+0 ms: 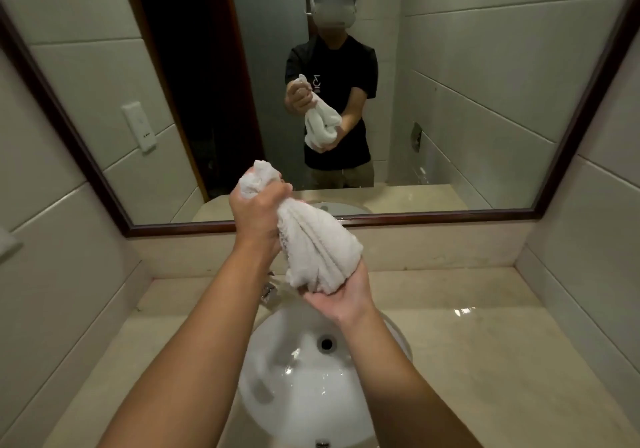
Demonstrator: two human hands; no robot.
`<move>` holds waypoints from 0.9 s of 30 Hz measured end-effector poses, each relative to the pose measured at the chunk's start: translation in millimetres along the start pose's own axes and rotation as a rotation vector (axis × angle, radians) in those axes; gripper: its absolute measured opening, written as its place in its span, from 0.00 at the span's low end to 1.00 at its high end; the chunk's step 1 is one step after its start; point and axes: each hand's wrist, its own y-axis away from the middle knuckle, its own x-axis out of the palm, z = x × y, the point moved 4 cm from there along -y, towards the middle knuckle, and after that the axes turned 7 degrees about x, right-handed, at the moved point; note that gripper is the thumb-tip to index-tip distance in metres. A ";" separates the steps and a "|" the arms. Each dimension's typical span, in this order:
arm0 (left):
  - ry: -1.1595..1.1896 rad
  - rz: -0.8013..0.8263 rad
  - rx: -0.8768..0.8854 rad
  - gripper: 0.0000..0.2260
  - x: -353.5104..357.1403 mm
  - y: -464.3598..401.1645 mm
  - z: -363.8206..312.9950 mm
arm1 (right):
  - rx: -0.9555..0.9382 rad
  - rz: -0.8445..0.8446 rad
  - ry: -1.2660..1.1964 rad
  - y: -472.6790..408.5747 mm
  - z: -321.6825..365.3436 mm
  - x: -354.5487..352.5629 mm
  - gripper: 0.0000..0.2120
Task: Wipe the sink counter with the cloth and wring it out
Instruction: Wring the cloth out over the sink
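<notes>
A white cloth [313, 245] hangs bunched above the sink [304, 371]. My left hand [258, 213] is clenched around its upper part, and a tuft of cloth sticks out above the fist. My right hand [341, 293] is palm up under the lower end, fingers curled around the bottom folds. Both hands are over the far rim of the white basin, which is wet inside. The beige stone counter [485, 343] surrounds the sink and carries a wet patch on the right.
A chrome tap [268, 290] stands behind the basin, partly hidden by my left forearm. A dark-framed mirror [450, 101] fills the wall ahead and reflects a person holding the cloth. Tiled walls close in on the left and right.
</notes>
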 end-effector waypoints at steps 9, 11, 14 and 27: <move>-0.522 -0.533 -0.181 0.14 -69.0 -1.8 45.4 | -0.776 -0.220 1.139 23.5 35.5 37.3 0.08; -0.651 -0.479 -0.240 0.14 -69.9 -5.9 57.9 | -0.920 -0.123 1.485 27.1 29.6 43.1 0.09; -0.784 -0.329 -0.310 0.11 -65.9 -11.0 75.0 | -1.078 0.106 1.915 29.2 18.4 50.4 0.10; -0.032 0.522 -0.744 0.16 -63.7 3.2 107.4 | -0.823 0.233 1.964 48.1 71.2 65.6 0.16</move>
